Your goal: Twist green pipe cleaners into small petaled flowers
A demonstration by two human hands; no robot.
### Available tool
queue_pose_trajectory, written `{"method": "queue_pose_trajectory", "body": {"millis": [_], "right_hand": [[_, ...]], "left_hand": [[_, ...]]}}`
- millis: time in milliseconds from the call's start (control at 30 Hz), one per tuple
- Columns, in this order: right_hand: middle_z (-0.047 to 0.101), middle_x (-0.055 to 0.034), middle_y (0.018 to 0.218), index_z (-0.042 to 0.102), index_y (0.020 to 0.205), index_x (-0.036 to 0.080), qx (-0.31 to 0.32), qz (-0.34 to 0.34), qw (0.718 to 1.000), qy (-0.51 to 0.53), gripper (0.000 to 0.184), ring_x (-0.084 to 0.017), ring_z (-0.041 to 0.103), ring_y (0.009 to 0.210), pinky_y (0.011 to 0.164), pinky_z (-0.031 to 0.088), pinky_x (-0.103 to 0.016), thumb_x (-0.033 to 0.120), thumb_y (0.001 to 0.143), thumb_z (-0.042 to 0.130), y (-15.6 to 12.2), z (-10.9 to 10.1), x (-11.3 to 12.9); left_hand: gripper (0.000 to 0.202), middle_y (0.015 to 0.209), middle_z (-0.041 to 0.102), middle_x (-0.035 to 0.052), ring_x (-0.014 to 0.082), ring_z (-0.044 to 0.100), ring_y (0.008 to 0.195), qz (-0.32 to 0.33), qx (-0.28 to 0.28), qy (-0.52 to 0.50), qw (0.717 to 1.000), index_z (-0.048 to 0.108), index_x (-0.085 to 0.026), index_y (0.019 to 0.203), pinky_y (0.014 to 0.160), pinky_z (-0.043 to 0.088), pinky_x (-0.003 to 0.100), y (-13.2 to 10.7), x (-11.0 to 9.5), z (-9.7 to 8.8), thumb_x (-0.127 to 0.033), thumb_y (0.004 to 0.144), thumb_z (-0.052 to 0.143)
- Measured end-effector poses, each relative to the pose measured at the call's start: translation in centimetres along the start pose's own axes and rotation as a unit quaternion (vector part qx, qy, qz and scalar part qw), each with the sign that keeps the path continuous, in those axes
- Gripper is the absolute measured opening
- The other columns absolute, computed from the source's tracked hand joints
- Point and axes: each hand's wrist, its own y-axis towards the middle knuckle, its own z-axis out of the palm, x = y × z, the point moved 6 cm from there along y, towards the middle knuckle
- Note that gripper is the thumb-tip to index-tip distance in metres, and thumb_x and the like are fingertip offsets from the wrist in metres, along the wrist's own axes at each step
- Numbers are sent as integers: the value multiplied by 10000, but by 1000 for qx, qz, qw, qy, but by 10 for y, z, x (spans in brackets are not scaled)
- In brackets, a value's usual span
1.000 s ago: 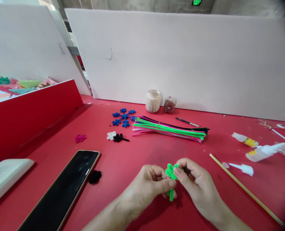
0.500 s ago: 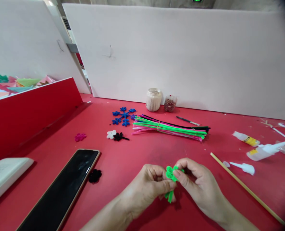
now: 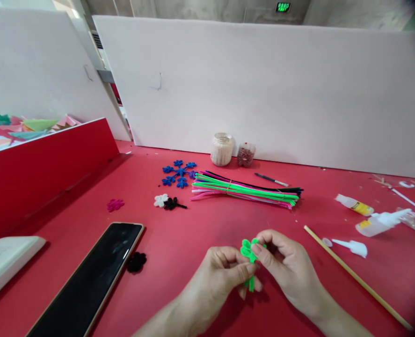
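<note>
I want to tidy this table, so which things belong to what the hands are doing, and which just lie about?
In hand: green pipe-cleaner flower, pinched by left hand and right hand; probably the pipe-cleaner bundle.
Lying about: phone, wooden stick, glue bottle, jar, pen, black flower.

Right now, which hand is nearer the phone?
Left. The left hand lies right of the phone; the right hand is beyond it, farther right. Both pinch the green flower.
</note>
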Motion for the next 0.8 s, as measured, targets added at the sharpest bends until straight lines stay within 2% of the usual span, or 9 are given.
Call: {"method": "queue_pose_trajectory", "body": {"millis": [133, 300, 433, 567, 700, 800], "right_hand": [[503, 29, 602, 521, 708, 182, 7, 24, 998, 56, 182, -109, 493, 533, 503, 428, -206, 325, 814, 487, 0, 1, -1], [549, 3, 758, 530, 923, 208, -21, 32, 992, 117, 167, -126, 526, 646, 593, 457, -226, 330, 836, 455, -2, -1, -4], [528, -8, 744, 563, 815, 193, 28, 1, 988, 151, 132, -148, 528, 694, 630, 455, -252, 290, 827, 474, -2, 12, 0], [516, -32, 800, 561, 713, 178, -2, -17, 990, 139, 156, -168, 527, 751, 670, 443, -276, 276, 813, 491, -3, 13, -1], [506, -26, 779, 544, 687, 177, -22, -8, 992, 123, 176, -151, 510, 688, 683, 437, -282, 292, 810, 496, -4, 11, -8], [502, -31, 787, 526, 673, 179, -21, -11, 994, 108, 189, -157, 507, 696, 673, 438, -281, 302, 812, 491, -6, 11, -9]], "left_hand": [[185, 547, 631, 48, 55, 431, 397, 5, -21, 8, 1000, 639, -97, 641, 432, 314, 206, 1, 2, -1, -280, 658, 667], [164, 537, 606, 29, 56, 434, 437, 18, -60, -47, 997, 634, -108, 589, 438, 288, 196, 0, -2, -5, -254, 648, 680], [197, 441, 489, -26, 37, 370, 418, 38, -75, -58, 995, 625, -103, 536, 431, 253, 188, 1, -4, -9, -263, 615, 709], [247, 458, 508, -9, 48, 392, 406, 45, -50, -14, 998, 619, -99, 559, 423, 268, 199, 3, -4, -7, -325, 619, 697], [259, 471, 506, -26, 61, 414, 395, 74, -92, 25, 993, 575, -127, 594, 422, 306, 209, 1, -10, -10, -332, 563, 730], [214, 510, 510, -25, 71, 431, 420, 93, -124, 37, 987, 578, -137, 625, 446, 339, 222, -2, -17, -12, -313, 609, 697]]}}
